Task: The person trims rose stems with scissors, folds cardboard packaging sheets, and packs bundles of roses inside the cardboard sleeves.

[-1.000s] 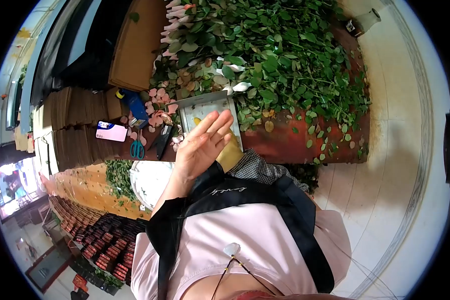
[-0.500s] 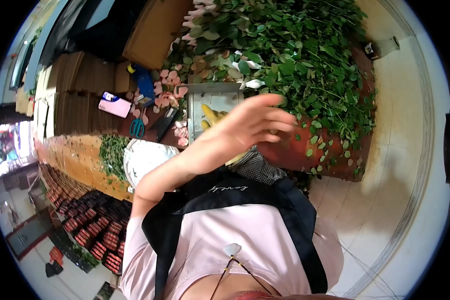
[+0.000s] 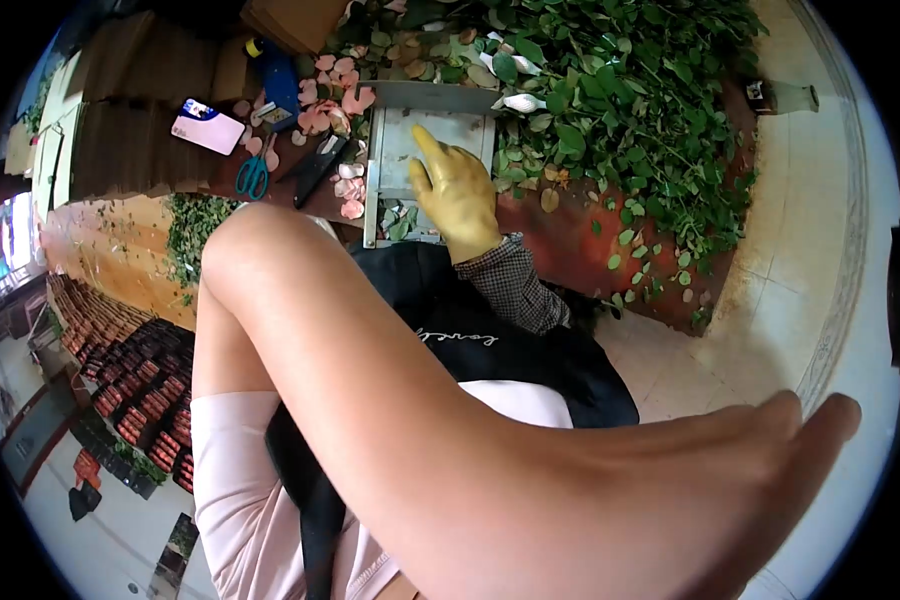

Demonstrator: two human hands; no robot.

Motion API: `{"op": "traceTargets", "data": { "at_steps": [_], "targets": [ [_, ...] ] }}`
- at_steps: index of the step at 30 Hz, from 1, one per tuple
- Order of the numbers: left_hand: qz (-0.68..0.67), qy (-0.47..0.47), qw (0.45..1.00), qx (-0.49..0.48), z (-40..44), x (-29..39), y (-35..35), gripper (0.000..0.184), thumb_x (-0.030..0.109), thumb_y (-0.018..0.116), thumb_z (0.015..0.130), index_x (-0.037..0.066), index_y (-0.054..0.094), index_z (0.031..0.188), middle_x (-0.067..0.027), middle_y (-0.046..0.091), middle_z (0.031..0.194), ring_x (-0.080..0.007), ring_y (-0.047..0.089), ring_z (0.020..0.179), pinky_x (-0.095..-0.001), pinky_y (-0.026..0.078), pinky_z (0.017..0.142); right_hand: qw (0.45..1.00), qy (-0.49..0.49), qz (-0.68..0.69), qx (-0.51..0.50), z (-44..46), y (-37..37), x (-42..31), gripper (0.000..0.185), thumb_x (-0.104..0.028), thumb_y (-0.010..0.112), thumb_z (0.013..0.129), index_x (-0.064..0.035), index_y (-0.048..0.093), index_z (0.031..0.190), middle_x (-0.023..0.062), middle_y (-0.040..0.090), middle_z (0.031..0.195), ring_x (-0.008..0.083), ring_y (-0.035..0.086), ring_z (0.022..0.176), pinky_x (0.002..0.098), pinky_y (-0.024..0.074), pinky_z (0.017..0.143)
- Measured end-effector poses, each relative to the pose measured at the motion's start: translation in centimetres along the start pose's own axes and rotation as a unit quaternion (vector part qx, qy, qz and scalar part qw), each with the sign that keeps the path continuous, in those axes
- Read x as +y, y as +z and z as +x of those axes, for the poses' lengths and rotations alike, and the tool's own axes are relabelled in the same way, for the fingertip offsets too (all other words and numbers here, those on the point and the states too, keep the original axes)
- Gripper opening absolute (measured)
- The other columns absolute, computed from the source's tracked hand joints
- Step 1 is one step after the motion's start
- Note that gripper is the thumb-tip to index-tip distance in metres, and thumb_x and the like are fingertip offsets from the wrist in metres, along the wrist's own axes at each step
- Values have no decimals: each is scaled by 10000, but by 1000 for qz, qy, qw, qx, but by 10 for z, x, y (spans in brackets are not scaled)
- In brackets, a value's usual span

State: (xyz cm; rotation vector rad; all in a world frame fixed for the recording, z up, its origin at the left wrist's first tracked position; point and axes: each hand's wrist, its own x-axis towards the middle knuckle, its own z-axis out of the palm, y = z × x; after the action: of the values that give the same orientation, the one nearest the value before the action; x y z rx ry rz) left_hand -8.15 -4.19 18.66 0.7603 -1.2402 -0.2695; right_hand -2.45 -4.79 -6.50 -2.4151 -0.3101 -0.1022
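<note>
While the right grip (image 3: 457, 195) sits over the metal tray (image 3: 432, 95), its index and thumb stand apart, nothing seen between them; yellow glove on, checked sleeve (image 3: 515, 285) behind it. Tray is right under that grip; contact unclear. Loose leaves (image 3: 400, 220) in the tray, just left of the grip's wrist. Left grip (image 3: 770, 450) is bare, raised close to the camera, well apart from the tray; seen edge-on, can't tell whether closed. Further left of the right grip: black tool (image 3: 320, 172), then scissors (image 3: 254, 176), then phone (image 3: 208, 128). Pink petals (image 3: 315, 118) ahead-left of it. Leafy stems (image 3: 650, 110) piled ahead-right. Reddish surface (image 3: 570, 240) shows bare just to its right.
</note>
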Motion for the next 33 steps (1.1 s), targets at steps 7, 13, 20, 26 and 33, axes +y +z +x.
{"op": "traceTargets", "data": {
  "at_steps": [7, 13, 20, 26, 33],
  "targets": [
    [47, 53, 997, -8, -1, 4, 11, 578, 75, 609, 824, -19, 330, 1321, -179, 516, 1167, -301, 527, 1116, -427, 431, 925, 999, 35, -24, -27, 0, -2, -4, 389, -181, 634, 889, -65, 560, 1252, 171, 694, 897, 369, 651, 843, 464, 515, 777],
    [90, 91, 992, -6, -2, 9, 19, 506, 99, 619, 817, -22, 392, 1252, -170, 533, 1111, -305, 544, 1069, -429, 440, 888, 989, 99, -49, -94, 1, 3, -1, 461, -284, 622, 938, -153, 542, 1373, 166, 704, 1061, 350, 654, 1002, 443, 514, 890],
    [137, 128, 982, -10, 2, 13, 30, 428, 127, 630, 808, -26, 464, 1171, -159, 554, 1045, -308, 563, 1013, -432, 451, 844, 997, 53, -36, -50, -2, 10, 6, 455, -274, 622, 929, -147, 551, 1360, 162, 697, 1075, 364, 654, 977, 454, 519, 861],
    [212, 158, 964, -28, 7, 14, 33, 369, 151, 640, 800, -29, 526, 1102, -150, 572, 989, -312, 580, 965, -435, 460, 807, 999, 17, -42, 10, -9, 14, 5, 438, -260, 630, 911, -118, 573, 1322, 174, 696, 981, 384, 646, 901, 472, 519, 809],
    [320, 61, 928, -181, -70, -4, -15, 288, 216, 656, 789, 22, 604, 995, -115, 577, 1010, -285, 582, 966, -414, 474, 810, 998, 32, -54, -6, -6, 8, 5, 503, -256, 672, 892, -176, 555, 1374, 178, 669, 904, 371, 643, 843, 476, 521, 741]
  ]
}}
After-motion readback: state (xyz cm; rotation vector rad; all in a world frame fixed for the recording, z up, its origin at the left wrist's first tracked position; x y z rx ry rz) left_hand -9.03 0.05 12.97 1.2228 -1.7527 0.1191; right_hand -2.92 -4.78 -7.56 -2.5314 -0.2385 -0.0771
